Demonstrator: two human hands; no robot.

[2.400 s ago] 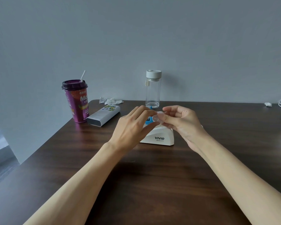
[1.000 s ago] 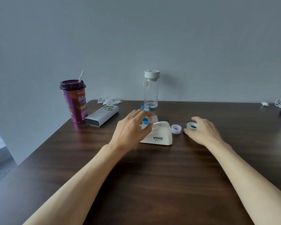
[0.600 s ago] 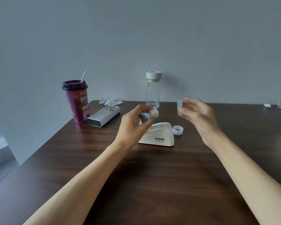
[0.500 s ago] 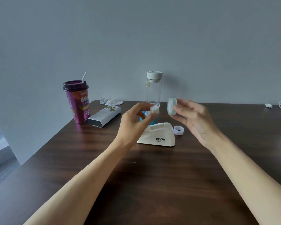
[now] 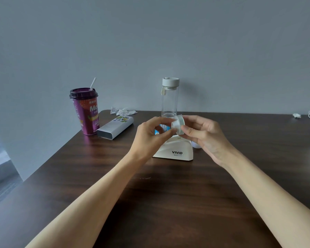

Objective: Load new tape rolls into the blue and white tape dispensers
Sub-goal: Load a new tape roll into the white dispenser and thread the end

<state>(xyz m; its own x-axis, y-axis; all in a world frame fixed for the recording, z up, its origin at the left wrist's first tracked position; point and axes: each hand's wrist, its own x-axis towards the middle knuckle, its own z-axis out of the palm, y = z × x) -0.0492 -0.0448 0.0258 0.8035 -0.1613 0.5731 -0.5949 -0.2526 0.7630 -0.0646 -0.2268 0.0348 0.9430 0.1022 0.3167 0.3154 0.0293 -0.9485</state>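
Right above the white dispenser [image 5: 175, 149] we've got both hands up off the counter [image 5: 168, 203], working on the spool bit. Our left hand [image 5: 149, 138] has its fingers [image 5: 166, 133] pinched shut on the little white hub [image 5: 175, 125], and our right hand [image 5: 206, 136] is clamped around the clear tape roll [image 5: 180, 120], holding it on edge. The two pieces are touching, with the hub poking out of the roll's left side, so our guess is we're at the step of seating the hub into the roll's core for the white one. Can't tell if it's fully pushed through.

Just behind the white dispenser, a bit of the blue dispenser [image 5: 158, 128] peeks out between our left fingers; whether it's loaded is hidden. An empty-looking ring [image 5: 196, 144] sits right beside the white dispenser, mostly covered by our right hand.

Next move probably means squaring the hub in the core, then lowering the pair into the cradle slots with the tape end facing the cutter.
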